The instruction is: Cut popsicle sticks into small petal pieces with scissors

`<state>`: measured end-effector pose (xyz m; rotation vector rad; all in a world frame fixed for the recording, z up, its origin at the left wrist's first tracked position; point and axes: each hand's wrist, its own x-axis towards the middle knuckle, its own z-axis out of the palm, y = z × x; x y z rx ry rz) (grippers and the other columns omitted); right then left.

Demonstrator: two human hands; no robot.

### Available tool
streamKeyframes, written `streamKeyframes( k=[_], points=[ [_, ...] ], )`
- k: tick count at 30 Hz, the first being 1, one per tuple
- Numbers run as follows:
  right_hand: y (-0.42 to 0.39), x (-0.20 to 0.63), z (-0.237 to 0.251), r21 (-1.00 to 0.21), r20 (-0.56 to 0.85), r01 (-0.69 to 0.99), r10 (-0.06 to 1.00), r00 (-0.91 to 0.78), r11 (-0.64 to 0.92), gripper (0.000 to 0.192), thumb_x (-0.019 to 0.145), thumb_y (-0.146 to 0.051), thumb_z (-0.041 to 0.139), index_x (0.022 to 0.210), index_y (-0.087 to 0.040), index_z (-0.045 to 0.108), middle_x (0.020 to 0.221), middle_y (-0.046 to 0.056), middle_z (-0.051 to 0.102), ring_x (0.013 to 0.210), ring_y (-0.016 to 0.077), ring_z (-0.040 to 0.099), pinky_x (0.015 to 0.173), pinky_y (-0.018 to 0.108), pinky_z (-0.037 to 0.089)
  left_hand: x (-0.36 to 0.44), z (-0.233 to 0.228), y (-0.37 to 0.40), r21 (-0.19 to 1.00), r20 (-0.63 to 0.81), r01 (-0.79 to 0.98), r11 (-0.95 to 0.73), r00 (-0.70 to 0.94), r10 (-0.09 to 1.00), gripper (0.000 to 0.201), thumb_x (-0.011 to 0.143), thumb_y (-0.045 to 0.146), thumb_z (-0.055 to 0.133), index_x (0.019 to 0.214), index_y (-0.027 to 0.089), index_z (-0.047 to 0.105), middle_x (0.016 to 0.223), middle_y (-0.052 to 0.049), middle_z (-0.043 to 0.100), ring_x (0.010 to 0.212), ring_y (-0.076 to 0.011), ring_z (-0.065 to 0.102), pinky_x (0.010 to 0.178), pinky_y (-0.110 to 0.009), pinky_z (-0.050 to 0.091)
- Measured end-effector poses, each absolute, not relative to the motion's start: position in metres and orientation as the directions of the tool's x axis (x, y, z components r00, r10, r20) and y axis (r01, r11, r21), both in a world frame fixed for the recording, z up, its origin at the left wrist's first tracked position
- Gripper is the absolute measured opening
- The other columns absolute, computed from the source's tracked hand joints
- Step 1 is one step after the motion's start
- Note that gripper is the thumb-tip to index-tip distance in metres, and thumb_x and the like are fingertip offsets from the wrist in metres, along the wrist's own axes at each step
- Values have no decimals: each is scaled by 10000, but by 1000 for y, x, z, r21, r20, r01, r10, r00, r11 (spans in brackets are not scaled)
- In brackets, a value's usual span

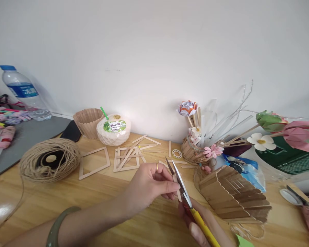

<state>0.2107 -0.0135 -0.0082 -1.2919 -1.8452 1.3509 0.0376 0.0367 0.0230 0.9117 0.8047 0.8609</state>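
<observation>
My left hand (157, 181) pinches a short popsicle stick (179, 195) between thumb and fingers. In my right hand (198, 223) is a pair of scissors (203, 223) with yellow handles, its blades (180, 178) pointing up and away. The blades are slightly parted and lie against the stick; whether they bite into it I cannot tell. Beyond my left hand, popsicle-stick frames (126, 167) lie flat on the wooden table (113, 216), with more loose sticks (170, 149) and a small white ring with holes (177, 153).
On the left sit a twine spool (33, 164), a water bottle (25, 91), a stick-sided cup (86, 120) and a wrapped coconut (114, 132). To the right stand a flower-filled pot (190, 151) and a wooden-stick basket (231, 195). A white wall (144, 61) rises behind.
</observation>
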Motion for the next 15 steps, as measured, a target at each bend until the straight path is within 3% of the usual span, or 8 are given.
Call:
streamKeyframes(
  k=[15],
  points=[
    [-11, 215, -18, -916, -76, 386, 896, -437, 110, 569, 729, -785, 325, 717, -216, 357, 650, -44, 292, 570, 130, 223, 517, 260, 250, 37, 23, 37, 885, -209, -291, 363, 449, 869, 224, 591, 231, 756, 584, 130, 556, 541, -7, 635, 504, -100, 582, 544, -225, 474]
  ],
)
